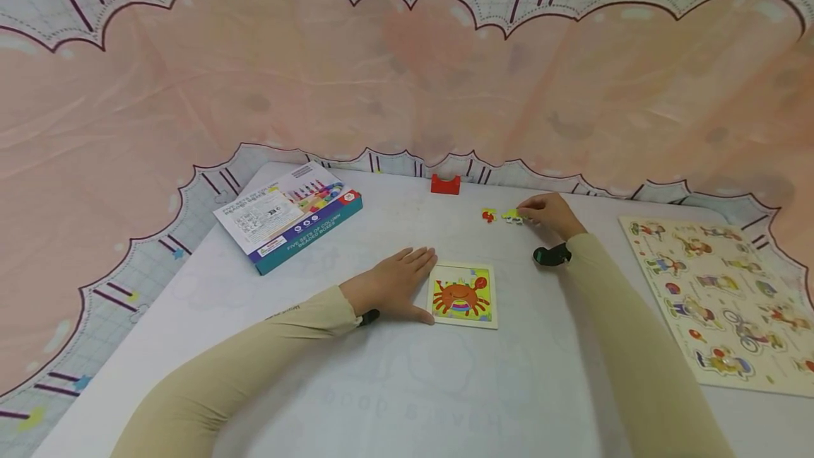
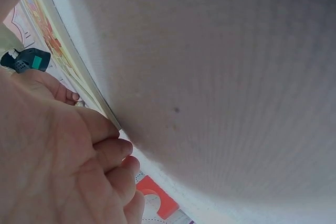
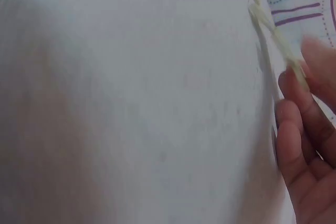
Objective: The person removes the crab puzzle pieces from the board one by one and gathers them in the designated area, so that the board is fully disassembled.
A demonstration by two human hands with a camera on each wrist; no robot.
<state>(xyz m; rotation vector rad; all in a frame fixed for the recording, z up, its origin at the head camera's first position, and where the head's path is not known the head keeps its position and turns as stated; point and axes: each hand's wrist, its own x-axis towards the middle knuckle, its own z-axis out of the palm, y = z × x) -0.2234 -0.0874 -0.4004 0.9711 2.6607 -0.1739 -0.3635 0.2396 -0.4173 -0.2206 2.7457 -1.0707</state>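
A small square wooden puzzle with a red-orange crab picture lies on the white table. My left hand rests at its left side, fingers fairly straight and thumb spread, touching the frame's edge. In the left wrist view the fingertips meet the thin side of the frame. Beyond it to the right, my right hand pinches a yellow-green puzzle piece between thumb and fingers. The right wrist view shows this piece edge-on and tilted. Just left of it lies a yellow and red puzzle piece.
At the back left lies a beaded-column toy box. A red notched block stands near the table's far edge. A large wooden board with sports figures lies at the right. A patterned curtain hangs behind the table.
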